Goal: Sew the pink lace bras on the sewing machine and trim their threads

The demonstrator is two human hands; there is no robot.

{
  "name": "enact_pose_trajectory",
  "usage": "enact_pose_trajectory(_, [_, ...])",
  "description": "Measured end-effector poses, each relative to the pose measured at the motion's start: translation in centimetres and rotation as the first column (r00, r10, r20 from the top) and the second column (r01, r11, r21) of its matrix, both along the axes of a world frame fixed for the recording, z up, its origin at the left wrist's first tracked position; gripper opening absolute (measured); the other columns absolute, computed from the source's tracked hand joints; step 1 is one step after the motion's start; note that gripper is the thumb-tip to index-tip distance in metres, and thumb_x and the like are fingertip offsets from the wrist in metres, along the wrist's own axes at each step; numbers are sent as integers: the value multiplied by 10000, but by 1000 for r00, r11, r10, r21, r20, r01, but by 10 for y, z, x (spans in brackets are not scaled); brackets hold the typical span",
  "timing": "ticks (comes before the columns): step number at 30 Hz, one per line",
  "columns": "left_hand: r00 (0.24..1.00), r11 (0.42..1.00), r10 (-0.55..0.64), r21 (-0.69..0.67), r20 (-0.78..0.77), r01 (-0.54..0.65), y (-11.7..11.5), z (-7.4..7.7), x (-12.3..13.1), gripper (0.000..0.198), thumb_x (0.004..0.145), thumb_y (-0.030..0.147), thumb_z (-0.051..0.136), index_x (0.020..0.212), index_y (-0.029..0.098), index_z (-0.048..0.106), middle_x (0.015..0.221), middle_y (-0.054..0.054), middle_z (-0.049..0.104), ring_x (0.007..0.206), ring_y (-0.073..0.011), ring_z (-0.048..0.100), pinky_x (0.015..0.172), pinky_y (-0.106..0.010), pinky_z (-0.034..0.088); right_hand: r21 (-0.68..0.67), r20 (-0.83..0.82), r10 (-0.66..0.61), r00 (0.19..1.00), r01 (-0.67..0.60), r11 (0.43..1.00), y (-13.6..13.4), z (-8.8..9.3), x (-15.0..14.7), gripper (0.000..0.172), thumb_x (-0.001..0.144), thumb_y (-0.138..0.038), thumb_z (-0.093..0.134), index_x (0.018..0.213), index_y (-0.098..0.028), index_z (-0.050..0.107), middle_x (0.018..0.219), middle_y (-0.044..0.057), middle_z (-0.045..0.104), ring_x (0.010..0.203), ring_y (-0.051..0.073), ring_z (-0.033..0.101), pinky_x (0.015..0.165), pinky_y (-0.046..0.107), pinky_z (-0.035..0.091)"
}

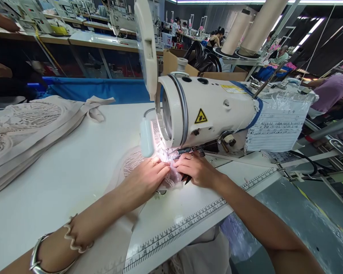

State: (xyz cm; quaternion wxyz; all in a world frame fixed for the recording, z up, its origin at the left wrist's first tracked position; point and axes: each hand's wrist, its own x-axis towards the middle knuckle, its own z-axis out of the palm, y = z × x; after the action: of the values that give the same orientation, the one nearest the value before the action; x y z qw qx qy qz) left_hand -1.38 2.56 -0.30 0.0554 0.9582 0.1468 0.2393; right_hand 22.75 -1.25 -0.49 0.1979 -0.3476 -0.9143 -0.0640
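Observation:
Under the head of a white sewing machine (pixel 214 110) lies a pale pink lace fabric (pixel 133 163), brightly lit at the needle area. My left hand (pixel 147 177) presses and grips the lace from the left, fingers close together. From the right, my right hand (pixel 197 169) holds the fabric edge, its fingertips almost meeting the left ones. Out of its palm stick the two dark pointed blades of thread snips (pixel 186 179); their handle is hidden. The needle and presser foot cannot be made out in the glare. A loose strip of the fabric runs toward my lap.
A pile of beige lace garments (pixel 37 129) lies on the table at left. A printed ruler (pixel 185 224) follows the table's front edge. Thread cones (pixel 236 32), a cardboard box (pixel 171 62) and a handwritten sheet (pixel 277 121) stand around the machine. Other people work behind.

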Motion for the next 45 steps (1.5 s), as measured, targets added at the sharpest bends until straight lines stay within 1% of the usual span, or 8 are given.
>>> enact_pose_trajectory(7, [983, 988, 134, 98, -124, -122, 0, 0, 1, 261, 1017, 188, 406, 1131, 125, 633, 1002, -126, 665, 828, -241, 551, 709, -389, 453, 78, -59, 22, 998, -17, 997, 0, 4, -1, 360, 839, 66, 396, 908, -178, 652, 971, 43, 747, 945, 201, 595, 785, 341, 428])
enact_pose_trajectory(11, [977, 973, 194, 144, -85, -180, -2, -4, 3, 253, 1015, 187, 415, 1091, 100, 640, 1128, -176, 654, 1016, -304, 579, 797, -442, 468, 55, -48, 22, 999, -19, 998, 1, 0, 0, 315, 881, 35, 417, 879, -183, 645, 936, 62, 734, 951, 211, 596, 786, 342, 435])
enact_pose_trajectory(14, [995, 995, 77, 62, -63, -73, -4, -9, 4, 282, 1022, 113, 354, 1060, 115, 634, 1199, -163, 636, 1104, -273, 563, 866, -431, 482, 37, -61, 24, 998, -21, 999, 2, -3, 1, 261, 936, -37, 446, 913, -187, 659, 924, 72, 725, 946, 219, 592, 795, 348, 447])
enact_pose_trajectory(17, [997, 999, -51, -16, -51, 50, -6, -14, 4, 320, 989, 50, 357, 1177, 141, 600, 1104, -115, 660, 986, -213, 590, 823, -374, 506, 54, -80, 19, 997, -15, 998, 2, -3, 1, 235, 948, -59, 463, 944, -179, 664, 951, 74, 733, 942, 216, 592, 788, 347, 442])
enact_pose_trajectory(23, [995, 1000, 26, 18, -96, -25, -9, -16, 3, 449, 888, 17, 419, 1301, 128, 553, 1097, -136, 638, 1011, -266, 559, 854, -442, 490, 41, -120, 50, 992, -46, 998, 0, 2, 2, 253, 917, -34, 510, 760, -193, 628, 789, 34, 704, 833, 192, 583, 728, 320, 417])
enact_pose_trajectory(29, [992, 997, 70, 27, -103, -67, -4, -14, 3, 520, 883, -10, 391, 1354, 150, 540, 1075, -122, 623, 985, -255, 536, 898, -455, 445, 51, -149, 63, 987, -56, 997, 0, 4, 2, 249, 893, -2, 513, 799, -189, 648, 817, 21, 728, 844, 191, 593, 751, 315, 432])
enact_pose_trajectory(40, [980, 963, 104, -230, -172, -143, 20, -2, -6, 504, 948, 19, 330, 1267, 254, 641, 1233, -80, 656, 1093, -253, 620, 933, -440, 464, -28, -130, -5, 992, 2, 1000, 3, -4, 4, 343, 934, -3, 384, 929, -183, 676, 986, 75, 741, 948, 208, 631, 852, 343, 486])
enact_pose_trajectory(45, [968, 917, 155, -335, -197, -215, 30, -3, -11, 407, 1017, 200, 355, 1286, 312, 639, 1387, -51, 600, 1240, -307, 559, 1012, -527, 443, 22, -140, -7, 990, 10, 1000, -1, 2, 2, 342, 902, 33, 374, 873, -175, 645, 957, 66, 750, 925, 208, 640, 792, 328, 476])
